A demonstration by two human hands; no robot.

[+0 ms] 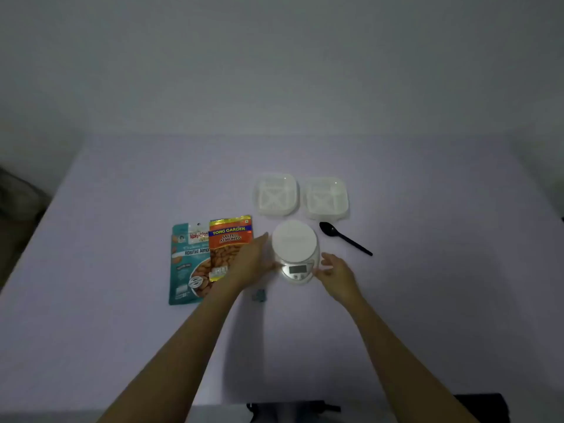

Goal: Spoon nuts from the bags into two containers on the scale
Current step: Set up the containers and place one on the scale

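We see a white scale (pixel 295 254) near the middle of the bench (pixel 122 331), its round platform bare and its display facing us. Our left hand (pixel 251 265) lies against the scale's left side with its fingers straight. Our right hand (pixel 335 271) is at the scale's right front corner with its fingers loosely spread. Neither hand grips anything, and we cannot tell whether the fingertips actually touch the scale. Two clear containers (pixel 276 194) (pixel 327 198) sit side by side on the bench just behind the scale, not on it. A black spoon (pixel 345 238) lies to the right of the scale, bowl toward the containers. Left of the scale lie a teal bag (pixel 186 267) and an orange bag (pixel 229 243) of almonds, the orange one overlapping the teal one and partly covered by our left hand.
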